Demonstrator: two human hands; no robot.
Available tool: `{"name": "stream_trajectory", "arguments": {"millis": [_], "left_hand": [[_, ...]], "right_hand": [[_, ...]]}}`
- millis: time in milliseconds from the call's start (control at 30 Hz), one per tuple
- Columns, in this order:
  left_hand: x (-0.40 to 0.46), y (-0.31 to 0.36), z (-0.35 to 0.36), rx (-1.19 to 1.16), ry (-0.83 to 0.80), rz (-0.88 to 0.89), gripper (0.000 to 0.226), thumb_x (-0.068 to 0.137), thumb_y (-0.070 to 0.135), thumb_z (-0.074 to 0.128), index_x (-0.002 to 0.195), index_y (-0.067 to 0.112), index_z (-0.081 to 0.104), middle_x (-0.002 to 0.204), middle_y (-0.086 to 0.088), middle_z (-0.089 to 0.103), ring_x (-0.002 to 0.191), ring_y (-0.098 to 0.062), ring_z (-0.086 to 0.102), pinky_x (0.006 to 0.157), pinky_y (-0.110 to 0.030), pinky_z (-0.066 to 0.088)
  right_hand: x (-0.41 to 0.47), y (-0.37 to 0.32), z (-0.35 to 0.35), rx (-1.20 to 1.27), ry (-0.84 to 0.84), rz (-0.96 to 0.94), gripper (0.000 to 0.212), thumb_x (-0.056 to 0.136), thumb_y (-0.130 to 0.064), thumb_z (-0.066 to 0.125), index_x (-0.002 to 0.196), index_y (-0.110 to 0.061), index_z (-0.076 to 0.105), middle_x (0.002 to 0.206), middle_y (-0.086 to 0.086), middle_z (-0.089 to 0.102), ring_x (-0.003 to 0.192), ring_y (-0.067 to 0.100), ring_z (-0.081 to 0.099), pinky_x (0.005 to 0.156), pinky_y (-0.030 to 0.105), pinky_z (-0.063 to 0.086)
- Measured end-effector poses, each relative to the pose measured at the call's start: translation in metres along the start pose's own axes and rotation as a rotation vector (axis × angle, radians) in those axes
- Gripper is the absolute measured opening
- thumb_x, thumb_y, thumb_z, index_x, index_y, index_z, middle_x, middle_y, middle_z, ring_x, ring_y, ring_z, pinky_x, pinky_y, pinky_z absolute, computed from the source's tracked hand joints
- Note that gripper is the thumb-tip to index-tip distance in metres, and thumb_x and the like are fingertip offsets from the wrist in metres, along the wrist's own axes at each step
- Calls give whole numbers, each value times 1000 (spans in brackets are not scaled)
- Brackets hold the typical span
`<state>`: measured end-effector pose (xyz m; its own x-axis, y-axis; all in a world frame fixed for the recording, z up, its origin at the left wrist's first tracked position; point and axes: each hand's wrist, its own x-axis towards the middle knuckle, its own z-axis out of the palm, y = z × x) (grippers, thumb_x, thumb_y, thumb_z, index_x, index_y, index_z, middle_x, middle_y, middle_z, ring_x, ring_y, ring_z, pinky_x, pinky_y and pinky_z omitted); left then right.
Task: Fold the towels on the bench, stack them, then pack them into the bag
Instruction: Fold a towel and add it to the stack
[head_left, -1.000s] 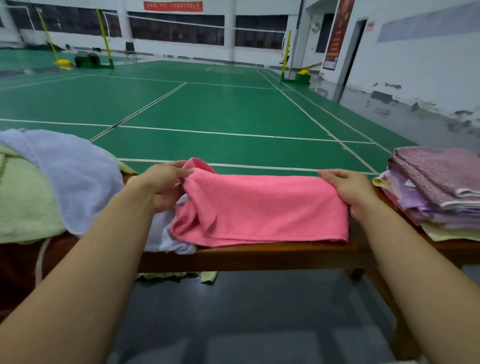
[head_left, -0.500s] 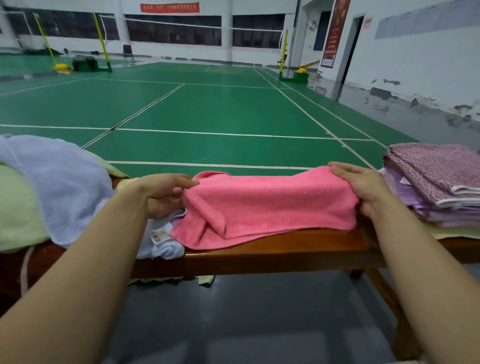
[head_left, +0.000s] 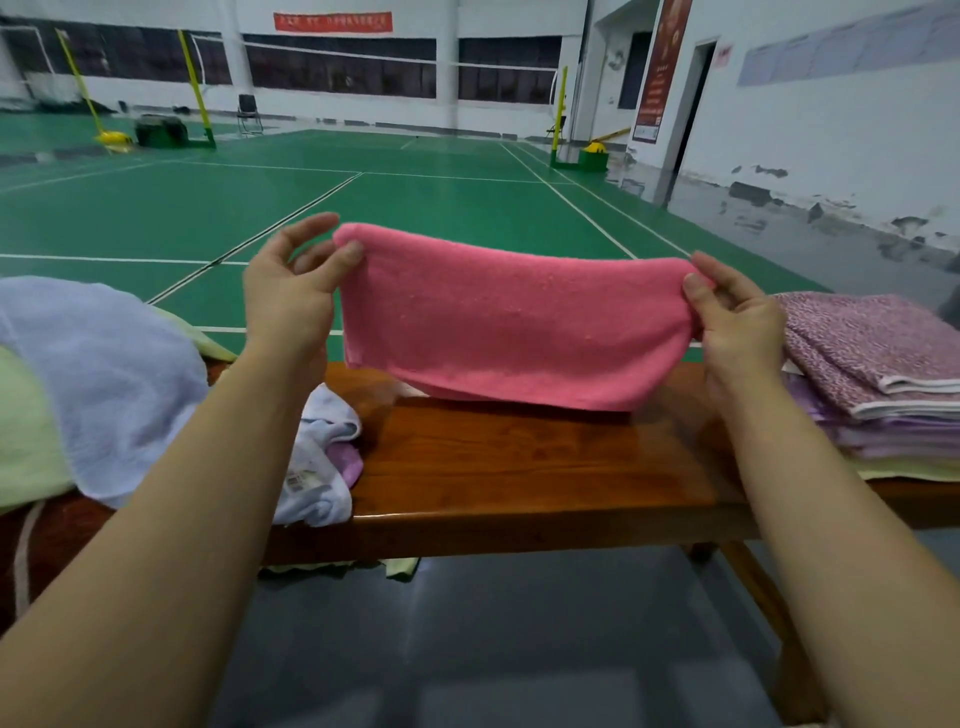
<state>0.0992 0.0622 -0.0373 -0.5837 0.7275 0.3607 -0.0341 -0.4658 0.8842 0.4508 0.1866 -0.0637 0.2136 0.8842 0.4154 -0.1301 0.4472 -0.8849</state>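
Note:
A pink towel (head_left: 511, 327) hangs folded in the air above the wooden bench (head_left: 519, 467). My left hand (head_left: 291, 296) pinches its upper left corner between thumb and fingers. My right hand (head_left: 737, 322) pinches its upper right corner. The towel's lower edge hangs just above the bench top. A stack of folded towels (head_left: 878, 384), purple patterned on top, sits on the bench at the right. At the left lies a loose heap with a pale blue towel (head_left: 104, 374), a light green towel (head_left: 26, 431) and a white towel (head_left: 317, 467). No bag is in view.
The bench stands at the edge of a green badminton court (head_left: 363, 208) with yellow net posts (head_left: 195, 88). Grey floor (head_left: 493, 649) lies under and in front of the bench. A scrap of green cloth (head_left: 400, 566) hangs below the bench's front edge.
Both hands have lifted the pink towel off the bench by its two upper corners. It lay flat on the bench before and now hangs in the air.

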Motion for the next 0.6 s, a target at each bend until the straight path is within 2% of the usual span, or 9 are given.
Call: {"name": "stream_trajectory", "arguments": {"millis": [133, 233, 367, 433, 533, 600], "left_hand": [[-5, -8, -4, 71, 11, 81, 29, 87, 11, 77, 113, 20, 69, 94, 2, 72, 86, -4, 66, 84, -21, 52], [-7, -13, -12, -19, -25, 74, 23, 88, 13, 76, 107, 26, 73, 92, 6, 74, 88, -11, 62, 82, -29, 48], [-8, 1, -13, -21, -17, 197, 11, 85, 26, 77, 94, 32, 79, 88, 11, 73, 81, -9, 57, 66, -29, 39], [-9, 15, -8, 46, 3, 295, 11, 88, 26, 75, 94, 34, 80, 93, 10, 74, 87, -6, 62, 75, -29, 46], [-7, 36, -4, 198, -13, 430, 21, 95, 16, 69, 112, 25, 74, 109, -2, 68, 97, 0, 64, 92, -20, 49], [-7, 42, -5, 283, -81, 452, 26, 96, 19, 68, 122, 23, 70, 118, -4, 59, 101, 0, 62, 99, -22, 49]], "right_hand": [[-7, 5, 4, -28, 33, -40, 35, 92, -9, 72, 126, -7, 67, 101, -7, 73, 88, -3, 70, 80, 13, 52], [-10, -1, 7, 20, 36, -54, 24, 91, -10, 73, 115, -16, 72, 93, -10, 76, 88, 0, 70, 78, 16, 53], [-13, -19, 15, 44, 52, -191, 17, 92, -13, 72, 105, -25, 74, 98, -12, 77, 97, 5, 70, 84, 20, 54], [-14, -32, 20, 43, 70, -268, 17, 93, -16, 70, 106, -27, 73, 100, -16, 76, 101, 4, 70, 87, 19, 53], [-14, -47, 21, -5, 49, -347, 23, 95, -21, 68, 117, -28, 69, 115, -15, 72, 113, 6, 66, 95, 22, 52], [-15, -51, 17, -90, 0, -317, 33, 95, -25, 69, 126, -33, 64, 129, -15, 64, 120, 3, 61, 97, 20, 51]]}}
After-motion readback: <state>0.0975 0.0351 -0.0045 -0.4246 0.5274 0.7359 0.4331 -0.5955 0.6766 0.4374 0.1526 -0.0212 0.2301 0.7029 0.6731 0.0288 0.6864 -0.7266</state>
